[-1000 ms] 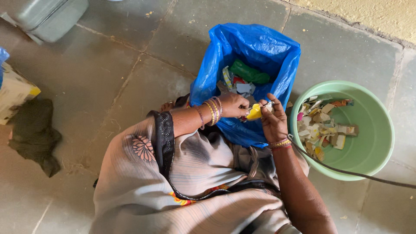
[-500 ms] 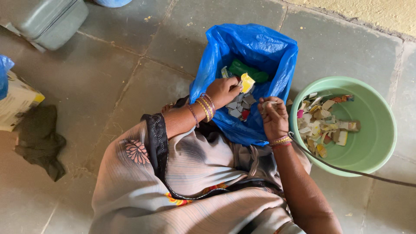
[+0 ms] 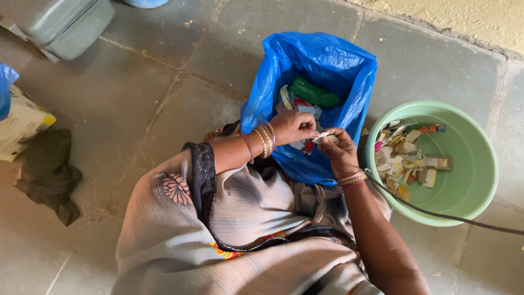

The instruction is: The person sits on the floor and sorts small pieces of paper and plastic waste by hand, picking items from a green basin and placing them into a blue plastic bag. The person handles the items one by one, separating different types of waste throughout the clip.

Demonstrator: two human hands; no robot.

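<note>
Hands meet just above the near lip of the blue bag (image 3: 327,65), in front of the person's lap.

Head view:
- Left hand (image 3: 292,127): fingers curled narrow, tips pinched on one end of a small pale scrap (image 3: 322,136). Bangles at the wrist.
- Right hand (image 3: 339,153): likewise closed, thumb and fingers gripping the other end of the same scrap. Bangles here too.
- Scrap: held between the two hands, touching both, so neither is nearer. Long axis runs roughly left to right, from one hand to the other. Too small to tell its material or print.
- Bag: open mouth facing up, standing on the floor (image 3: 136,98) directly beyond the hands. Inside: a green packet (image 3: 314,93) and mixed coloured wrappers (image 3: 295,104). Scrap sits over the bag's near edge.
- Green basin (image 3: 469,180): on the floor to the right, just beside the bag and closest to the right hand. Holds a heap of cut pieces (image 3: 404,158) against its left wall; the rest of the bottom shows bare.
- Dark cord (image 3: 436,214) runs from the right wrist area across the basin's near rim.
- Far left: a dark cloth (image 3: 46,175) and a cardboard box (image 3: 22,123), well apart from the hands. Grey container (image 3: 65,24) at the top left corner.
</note>
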